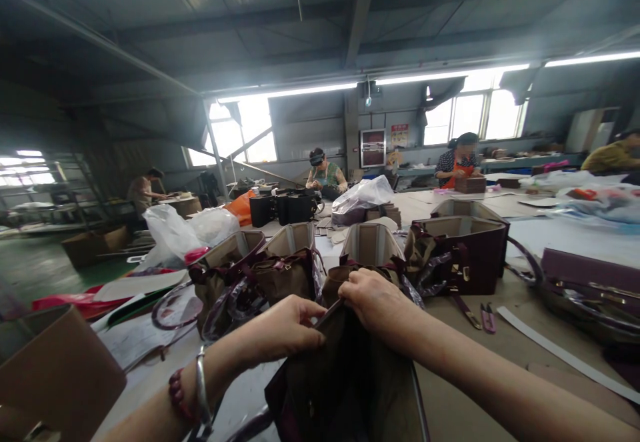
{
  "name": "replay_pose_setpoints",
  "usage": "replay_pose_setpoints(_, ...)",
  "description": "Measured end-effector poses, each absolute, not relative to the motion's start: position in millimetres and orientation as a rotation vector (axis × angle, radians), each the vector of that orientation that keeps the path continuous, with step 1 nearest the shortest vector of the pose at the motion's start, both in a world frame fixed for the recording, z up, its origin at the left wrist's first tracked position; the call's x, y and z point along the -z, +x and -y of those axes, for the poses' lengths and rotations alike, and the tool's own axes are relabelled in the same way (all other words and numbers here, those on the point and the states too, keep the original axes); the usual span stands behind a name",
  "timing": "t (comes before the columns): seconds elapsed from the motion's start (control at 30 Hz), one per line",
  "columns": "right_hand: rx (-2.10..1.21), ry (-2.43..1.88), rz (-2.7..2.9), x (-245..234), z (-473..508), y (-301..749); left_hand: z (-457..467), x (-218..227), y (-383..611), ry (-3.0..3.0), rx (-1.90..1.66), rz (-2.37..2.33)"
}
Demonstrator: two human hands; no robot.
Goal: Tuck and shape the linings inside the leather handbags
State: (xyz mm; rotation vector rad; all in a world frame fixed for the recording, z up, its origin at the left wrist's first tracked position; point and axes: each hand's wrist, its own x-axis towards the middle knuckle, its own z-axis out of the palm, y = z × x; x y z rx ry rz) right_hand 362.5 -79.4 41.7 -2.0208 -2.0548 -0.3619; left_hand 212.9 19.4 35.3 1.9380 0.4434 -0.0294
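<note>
A dark handbag (350, 375) with an olive-brown lining stands right in front of me. My left hand (295, 325) pinches the bag's upper edge on its left side. Close beside it, my right hand (373, 299) has its fingers closed on the same edge, a little farther away. Behind my hands stand several unfinished maroon handbags (477, 255) with stiff beige inner walls, some with plastic-wrapped handles. The lower part of the bag I hold runs out of view.
Purple thread snips (487, 319) and a pale strip (560, 349) lie on the table to the right. A purple bag (590, 289) sits at far right, a brown bag panel (60, 375) at left. Clear plastic bags (173, 235) and co-workers (325, 172) are farther back.
</note>
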Motion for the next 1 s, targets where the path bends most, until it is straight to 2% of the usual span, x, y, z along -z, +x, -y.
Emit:
replay_pose_setpoints(0.3, 0.405, -2.038, 1.945, -40, 95, 363, -14, -32, 249, 2.431, -0.284, -0.375)
replay_pose_setpoints(0.47, 0.498, -2.111, 1.641, -31, 119, 368, -4, -29, 252, 2.432, -0.29, -0.389)
replay_pose_setpoints(0.63, -0.172, -2.151, 1.525, -24, 128, 386, -1, -28, 253, 2.375, -0.312, -0.335)
replay_pose_setpoints(0.8, -0.387, -2.011, 1.612, -34, 145, 388, 4, -43, 238, 2.34, -0.216, -0.313)
replay_pose_setpoints(1.0, -0.894, -1.813, 1.692, -46, 159, 389, 11, -58, 216, 2.204, 0.074, -0.287)
